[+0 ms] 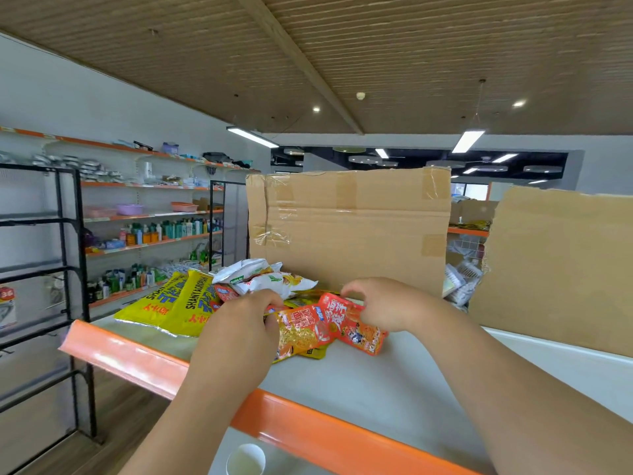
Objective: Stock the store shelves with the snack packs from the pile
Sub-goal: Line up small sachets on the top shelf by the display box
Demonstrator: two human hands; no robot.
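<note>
Grip on both sides: left hand [246, 320] curled round orange foil snack pack [301, 334], right hand [383, 303] pinching red foil snack pack [359, 329] at three o'clock, long axis eleven-to-five.

Slatted wooden ceiling [445, 46] with strip lights [467, 141] over white walls [102, 104], orange-edged wall shelves [154, 242], black racks [34, 222].

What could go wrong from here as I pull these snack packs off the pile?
The yellow packs lie near the shelf's orange edge; a tug might slide them off. The white packs sit loosely on top and could tumble if the orange pack in the left hand or the red pack in the right hand is yanked out.
</note>
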